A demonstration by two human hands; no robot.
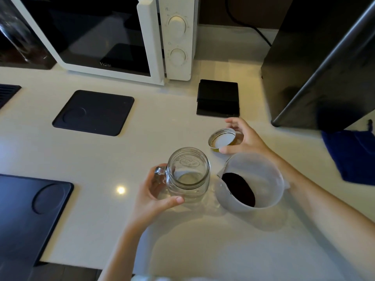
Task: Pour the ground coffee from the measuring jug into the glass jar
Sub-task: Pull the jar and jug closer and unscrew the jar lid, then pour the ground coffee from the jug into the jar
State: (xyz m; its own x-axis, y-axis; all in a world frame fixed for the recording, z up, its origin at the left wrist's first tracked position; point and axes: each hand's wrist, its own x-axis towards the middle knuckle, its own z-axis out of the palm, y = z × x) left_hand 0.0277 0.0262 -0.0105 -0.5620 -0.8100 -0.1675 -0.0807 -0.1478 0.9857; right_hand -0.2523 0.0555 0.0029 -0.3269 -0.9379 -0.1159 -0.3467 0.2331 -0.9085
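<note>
White countertop [101, 155] under me, microwave [113, 37] at the back. My left hand [154, 191] wraps the empty, upright glass jar [188, 175] by its handle side. My right hand [245, 136] pinches the metal lid [222, 139], tilted. Just right of the jar stands the measuring jug [251, 183] — dark ground coffee [238, 188] inside.

Only legible text: "Haier" on the microwave [105, 37] door's lower edge. Jar [188, 175] embossing unreadable.
</note>
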